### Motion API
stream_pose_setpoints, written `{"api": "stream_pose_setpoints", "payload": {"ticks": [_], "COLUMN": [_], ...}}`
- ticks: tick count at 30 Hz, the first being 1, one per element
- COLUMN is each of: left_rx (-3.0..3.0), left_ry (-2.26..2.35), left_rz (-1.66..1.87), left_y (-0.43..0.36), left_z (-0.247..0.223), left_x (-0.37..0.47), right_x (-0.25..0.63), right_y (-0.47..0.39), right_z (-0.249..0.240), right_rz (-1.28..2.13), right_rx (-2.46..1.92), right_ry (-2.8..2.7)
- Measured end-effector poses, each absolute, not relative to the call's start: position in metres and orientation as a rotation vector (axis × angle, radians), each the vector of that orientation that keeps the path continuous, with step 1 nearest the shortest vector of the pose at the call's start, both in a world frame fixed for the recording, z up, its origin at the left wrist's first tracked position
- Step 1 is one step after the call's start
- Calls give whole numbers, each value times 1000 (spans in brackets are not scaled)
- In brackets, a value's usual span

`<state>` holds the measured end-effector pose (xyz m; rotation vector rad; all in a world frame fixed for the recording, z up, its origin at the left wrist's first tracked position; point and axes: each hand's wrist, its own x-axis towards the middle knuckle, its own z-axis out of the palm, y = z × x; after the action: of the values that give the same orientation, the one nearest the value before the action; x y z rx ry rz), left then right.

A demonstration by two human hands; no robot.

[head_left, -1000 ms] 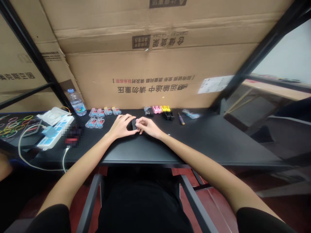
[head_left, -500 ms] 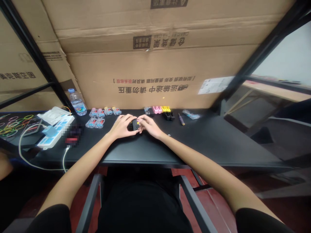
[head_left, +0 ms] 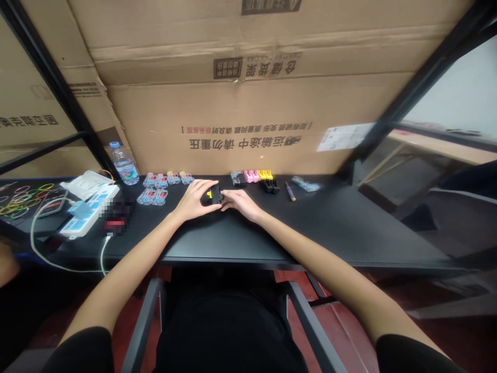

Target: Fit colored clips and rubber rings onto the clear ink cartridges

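Between my two hands is a small black plastic part (head_left: 216, 196) with a yellow patch on its left side and a round black piece on its right. My left hand (head_left: 193, 201) grips it from the left, thumb along the near side and fingers along the far side. The fingertips of my right hand (head_left: 244, 203) are bent in against its right end; what they pinch there is partly hidden. Behind my hands stand pink clips (head_left: 251, 176), yellow clips (head_left: 265, 174) and black clips (head_left: 269, 186). Several clear packs (head_left: 153, 196) lie left of my left hand.
A cardboard sheet (head_left: 217, 109) backs the black table (head_left: 330, 233). A slim screwdriver-like tool (head_left: 290, 191) and a clear packet (head_left: 306, 183) lie to the right. Leftward are a water bottle (head_left: 125, 165), a white power strip (head_left: 90, 210), a cable and coloured loops (head_left: 24, 199).
The black part has turned a little in my left hand, so its yellow patch now shows on the left. My right fingers have shifted lower along its right end.
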<state>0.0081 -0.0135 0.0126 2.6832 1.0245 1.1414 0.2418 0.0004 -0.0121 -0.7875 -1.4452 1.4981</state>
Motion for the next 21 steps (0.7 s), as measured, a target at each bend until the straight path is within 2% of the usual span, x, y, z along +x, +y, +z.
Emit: {"api": "stream_pose_setpoints", "payload": {"ticks": [9, 16, 21], "left_rx": [2567, 2535, 2601], "left_ry": [1108, 986, 1028], "left_rz": [1116, 1079, 980], "left_y": [-13, -20, -8], "left_z": [14, 16, 23], "left_x": [5, 10, -11], "right_x": [248, 248, 249], "right_y": [1, -8, -3], "right_z": [-11, -2, -3], "right_rz": [1393, 1748, 1622], "right_rx": [-807, -621, -767], "right_ry": [-1436, -1456, -1409]}}
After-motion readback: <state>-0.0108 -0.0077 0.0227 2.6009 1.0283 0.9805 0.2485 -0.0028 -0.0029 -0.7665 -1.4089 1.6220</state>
